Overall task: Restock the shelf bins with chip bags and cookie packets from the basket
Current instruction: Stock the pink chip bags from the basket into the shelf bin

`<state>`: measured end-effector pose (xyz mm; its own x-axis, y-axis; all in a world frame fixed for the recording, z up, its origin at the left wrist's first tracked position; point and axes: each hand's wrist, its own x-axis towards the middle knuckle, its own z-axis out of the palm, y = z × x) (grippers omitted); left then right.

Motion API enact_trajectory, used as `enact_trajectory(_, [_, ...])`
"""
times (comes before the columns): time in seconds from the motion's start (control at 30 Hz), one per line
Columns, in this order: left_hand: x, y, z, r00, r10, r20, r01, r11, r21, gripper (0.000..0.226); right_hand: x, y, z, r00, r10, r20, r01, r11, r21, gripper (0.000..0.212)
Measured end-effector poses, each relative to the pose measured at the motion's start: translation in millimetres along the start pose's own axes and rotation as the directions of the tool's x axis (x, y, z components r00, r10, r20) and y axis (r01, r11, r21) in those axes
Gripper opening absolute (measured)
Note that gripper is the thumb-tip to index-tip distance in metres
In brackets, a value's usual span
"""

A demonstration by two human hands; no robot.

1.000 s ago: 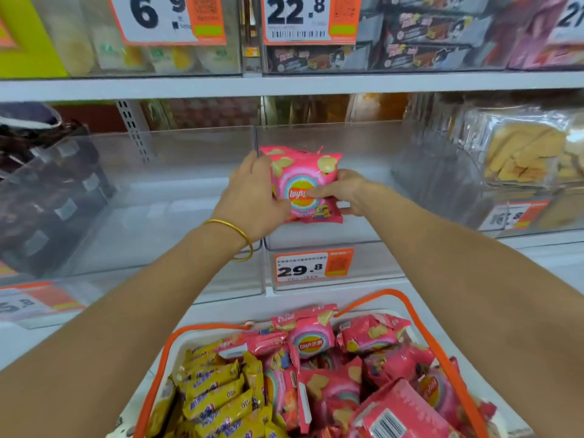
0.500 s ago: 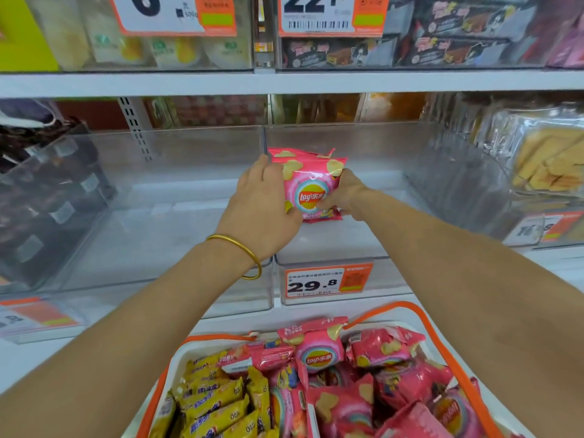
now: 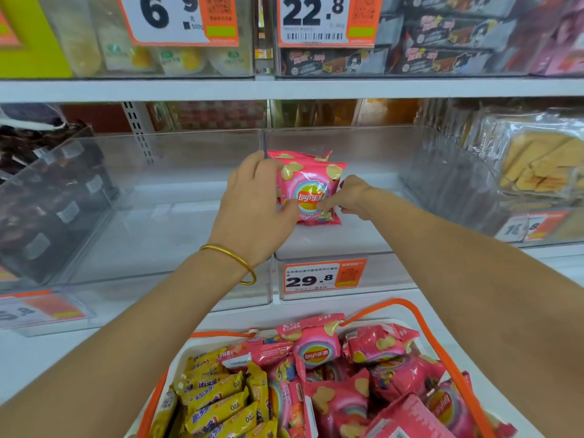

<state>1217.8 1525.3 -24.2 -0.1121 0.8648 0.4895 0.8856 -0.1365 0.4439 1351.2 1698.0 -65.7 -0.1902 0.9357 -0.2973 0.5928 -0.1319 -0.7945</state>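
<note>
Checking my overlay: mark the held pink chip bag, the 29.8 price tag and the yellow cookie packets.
pink chip bag [image 3: 311, 193]: head view, on its round logo.
29.8 price tag [image 3: 302, 281]: head view, on the black digits.
yellow cookie packets [image 3: 218, 406]: head view, on a middle packet's face.

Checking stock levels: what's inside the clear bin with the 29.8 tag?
A pink chip bag, gripped by the left hand and right hand, sits upright inside the clear bin; bare floor shows around it. Whatever lies behind the bag and hands is covered.

Blurry right price tag [image 3: 531, 227], perhaps 16.8
</note>
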Motion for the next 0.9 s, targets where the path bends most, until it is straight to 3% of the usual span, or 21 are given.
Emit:
enact_trajectory(0.17, [-32.5,15.0,-9.7,0.962,0.128,-0.242,-0.143,0.989,-0.043,0.039,-52.4,-7.1,-16.9,0.996,-0.028,-0.086,0.027,1.0,-0.013,0.072])
enact_trajectory(0.23, [-56.0,24.3,-13.0,0.947,0.177,-0.27,-0.205,0.975,-0.082,0.032,-89.0,-6.5,-26.7,0.969,-0.154,-0.191,0.164,0.986,0.039,0.066])
enact_trajectory(0.3, [-86.0,29.8,-10.8,0.956,0.198,-0.216,-0.235,0.958,-0.163,0.032,-139.7,4.1,-33.8,0.914,-0.309,-0.261,0.349,0.929,0.123,0.046])
enact_trajectory(0.37, [-120.1,30.9,-0.2,0.975,0.204,-0.089,-0.219,0.946,-0.237,0.031,-187.3,30.0,-36.8,0.893,-0.406,-0.195,0.433,0.893,0.125,0.025])
enact_trajectory(0.43, [-150.0,29.1,18.7,0.977,0.195,0.085,-0.168,0.953,-0.251,0.031,-220.1,64.4,-31.1,0.919,-0.394,0.023,0.394,0.919,0.021,0.015])
enact_trajectory(0.47, [-161.9,28.1,29.9,0.968,0.183,0.172,-0.137,0.959,-0.249,0.03,-227.7,82.3,-26.5,0.925,-0.34,0.171,0.364,0.921,-0.139,0.007])
enact_trajectory(0.53, [-180.0,27.3,51.4,0.935,0.156,0.319,-0.079,0.968,-0.24,0.031,-227.3,119.9,-17.6,0.911,-0.111,0.398,0.333,0.768,-0.547,0.024])
enact_trajectory(0.57, [-185.4,28.0,59.5,0.916,0.151,0.371,-0.062,0.969,-0.241,0.031,-224.5,137.8,-12.5,0.893,0.001,0.45,0.335,0.666,-0.667,0.035])
enact_trajectory(0.6, [-188.8,29.1,66.6,0.899,0.147,0.412,-0.049,0.97,-0.239,0.028,-223.8,151.6,-8.1,0.88,0.07,0.469,0.335,0.608,-0.72,0.045])
enact_trajectory(0.77, [-192.6,37.5,79.6,0.833,0.109,0.542,0.004,0.979,-0.204,0.025,-229.4,190.7,17.6,0.857,0.171,0.486,0.325,0.553,-0.767,0.096])
enact_trajectory(0.9, [-190.3,39.2,80.9,0.797,0.056,0.602,0.073,0.98,-0.187,0.027,-239.1,188.8,34.4,0.886,0.169,0.431,0.323,0.441,-0.837,0.096])
